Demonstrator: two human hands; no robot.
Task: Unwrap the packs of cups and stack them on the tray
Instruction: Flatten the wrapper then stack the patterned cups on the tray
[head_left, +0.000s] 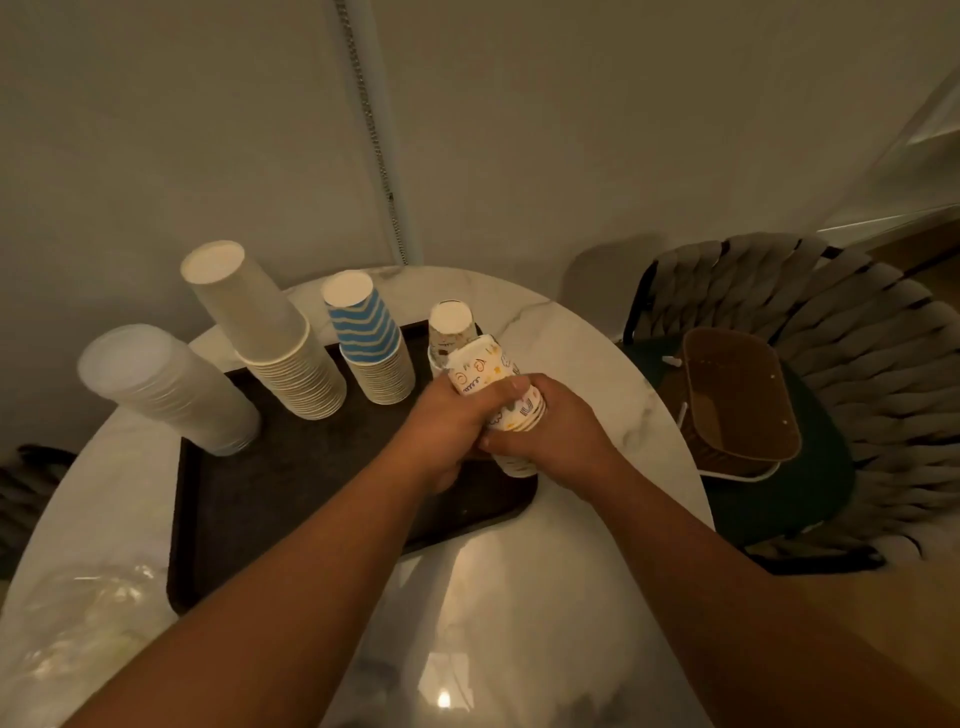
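Both hands meet just right of frame centre. From my remote view, the left hand (449, 426) has its fingers curled round the upper part of a patterned cup stack (498, 400), and the right hand (548, 436) is wrapped round the lower part of the same stack. The stack is upside down, tilted, over the right edge of the dark tray (291, 478).

Left to right I note: crumpled clear plastic wrap (88, 613) at lower left on the white marble table (571, 332); a translucent cup stack (166, 387) at the tray's left edge; a tall white cup stack (265, 327) on the tray; a blue chevron cup stack (369, 338) beside it; a small printed cup stack (453, 325) just behind the held one, its base hidden by the hands. At right, a brown basket (737, 395) sits on a woven chair (841, 332).
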